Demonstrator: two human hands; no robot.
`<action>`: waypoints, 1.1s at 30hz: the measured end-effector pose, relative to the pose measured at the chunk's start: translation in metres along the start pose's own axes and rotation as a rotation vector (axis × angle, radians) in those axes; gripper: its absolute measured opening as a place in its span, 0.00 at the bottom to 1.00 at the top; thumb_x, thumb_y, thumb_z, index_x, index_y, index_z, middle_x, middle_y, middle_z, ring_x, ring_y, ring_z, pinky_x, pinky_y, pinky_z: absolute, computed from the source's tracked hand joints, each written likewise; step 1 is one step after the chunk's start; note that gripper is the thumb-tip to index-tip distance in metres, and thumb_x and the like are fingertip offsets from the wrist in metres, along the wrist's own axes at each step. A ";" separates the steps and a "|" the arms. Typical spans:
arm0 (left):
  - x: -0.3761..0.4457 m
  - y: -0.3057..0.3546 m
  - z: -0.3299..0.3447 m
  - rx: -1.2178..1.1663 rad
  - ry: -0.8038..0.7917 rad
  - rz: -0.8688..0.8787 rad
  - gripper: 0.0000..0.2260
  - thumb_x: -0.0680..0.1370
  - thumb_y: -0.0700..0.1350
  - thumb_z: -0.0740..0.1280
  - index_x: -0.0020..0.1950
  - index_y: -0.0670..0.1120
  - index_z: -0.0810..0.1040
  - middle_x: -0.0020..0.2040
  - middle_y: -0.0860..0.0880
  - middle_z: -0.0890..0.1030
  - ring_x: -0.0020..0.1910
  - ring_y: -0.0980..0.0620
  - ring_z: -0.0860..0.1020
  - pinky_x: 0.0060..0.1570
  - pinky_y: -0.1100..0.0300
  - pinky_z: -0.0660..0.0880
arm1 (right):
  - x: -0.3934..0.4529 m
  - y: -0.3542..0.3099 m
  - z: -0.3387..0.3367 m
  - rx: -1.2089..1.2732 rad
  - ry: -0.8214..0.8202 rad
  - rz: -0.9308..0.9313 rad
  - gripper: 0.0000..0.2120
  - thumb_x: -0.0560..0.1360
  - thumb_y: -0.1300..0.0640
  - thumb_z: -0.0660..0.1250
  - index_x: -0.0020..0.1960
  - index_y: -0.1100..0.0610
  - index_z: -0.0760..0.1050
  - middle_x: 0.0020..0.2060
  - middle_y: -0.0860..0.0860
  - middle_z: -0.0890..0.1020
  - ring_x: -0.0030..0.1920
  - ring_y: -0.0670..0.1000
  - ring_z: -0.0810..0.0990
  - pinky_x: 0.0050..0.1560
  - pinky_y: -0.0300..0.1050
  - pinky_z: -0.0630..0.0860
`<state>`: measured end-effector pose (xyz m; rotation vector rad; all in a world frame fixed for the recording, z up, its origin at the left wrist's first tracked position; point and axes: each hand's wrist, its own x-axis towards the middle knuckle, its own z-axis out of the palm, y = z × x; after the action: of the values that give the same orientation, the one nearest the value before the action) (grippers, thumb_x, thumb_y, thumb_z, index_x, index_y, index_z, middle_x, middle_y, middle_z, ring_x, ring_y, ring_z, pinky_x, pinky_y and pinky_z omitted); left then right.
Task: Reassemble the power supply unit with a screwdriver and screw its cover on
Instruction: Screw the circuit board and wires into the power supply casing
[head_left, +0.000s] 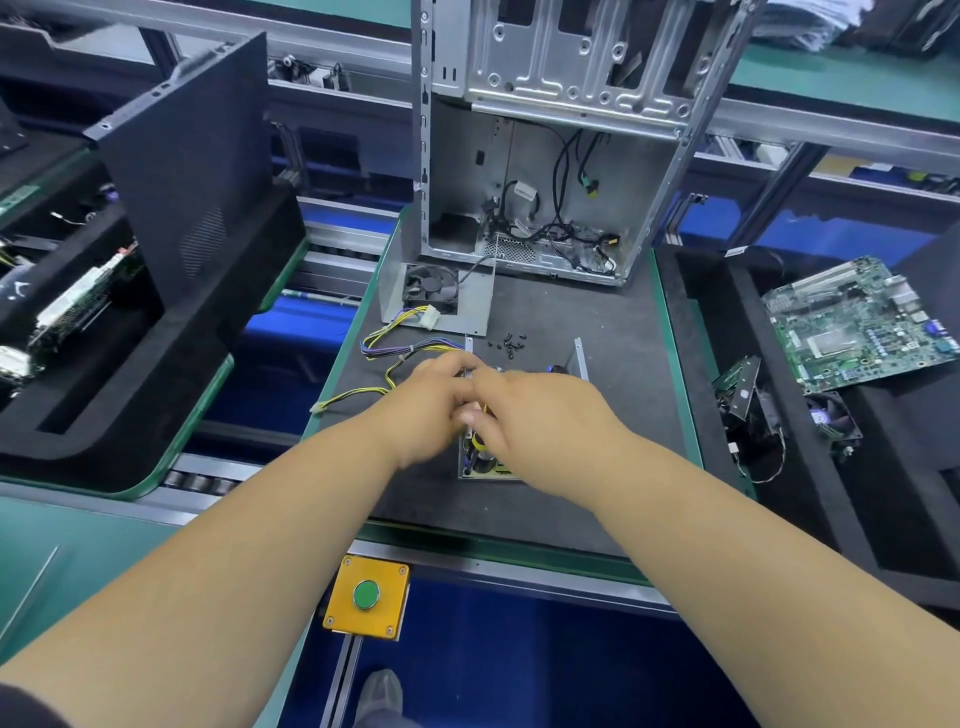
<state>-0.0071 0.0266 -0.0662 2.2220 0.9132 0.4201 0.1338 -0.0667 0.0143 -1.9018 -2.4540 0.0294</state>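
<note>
**Both hands over the open supply; cover set aside**

Left to right: your left hand (434, 387) and right hand (524, 410) meet over the power supply unit (480, 457) on the table (597, 499). Fingers curl together; what they pinch, I cannot tell. The unit lies directly beneath them, long axis running away from you. The cover (436, 299) sits beyond, nearer your left hand; the screws (511, 345) lie just beyond your fingers.

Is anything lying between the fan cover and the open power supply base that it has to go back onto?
Yes. Both hands, left hand and right hand, sit over the base, the wire bundle trails across the mat between it and the cover, and loose screws lie nearby.
</note>
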 end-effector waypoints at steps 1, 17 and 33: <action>0.000 0.001 -0.001 0.025 -0.008 0.015 0.12 0.76 0.38 0.65 0.57 0.47 0.82 0.61 0.56 0.72 0.65 0.45 0.68 0.65 0.46 0.68 | 0.000 0.002 -0.001 0.055 -0.023 -0.009 0.13 0.82 0.47 0.55 0.60 0.55 0.66 0.52 0.52 0.78 0.48 0.58 0.77 0.38 0.47 0.62; -0.001 0.006 -0.002 0.134 -0.010 0.011 0.09 0.81 0.42 0.63 0.52 0.44 0.83 0.66 0.51 0.71 0.65 0.45 0.66 0.64 0.49 0.67 | 0.002 0.008 0.001 0.090 -0.101 0.067 0.12 0.82 0.48 0.59 0.59 0.56 0.66 0.40 0.49 0.71 0.38 0.54 0.68 0.29 0.47 0.55; -0.004 0.008 -0.004 -0.013 0.003 -0.075 0.21 0.72 0.34 0.60 0.64 0.45 0.74 0.61 0.54 0.70 0.65 0.50 0.66 0.62 0.53 0.70 | 0.006 -0.001 -0.006 0.189 -0.201 -0.058 0.09 0.80 0.61 0.61 0.60 0.57 0.70 0.54 0.51 0.77 0.54 0.54 0.78 0.49 0.50 0.75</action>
<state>-0.0077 0.0217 -0.0583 2.1680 0.9894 0.3932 0.1313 -0.0613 0.0206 -1.8276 -2.5216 0.4547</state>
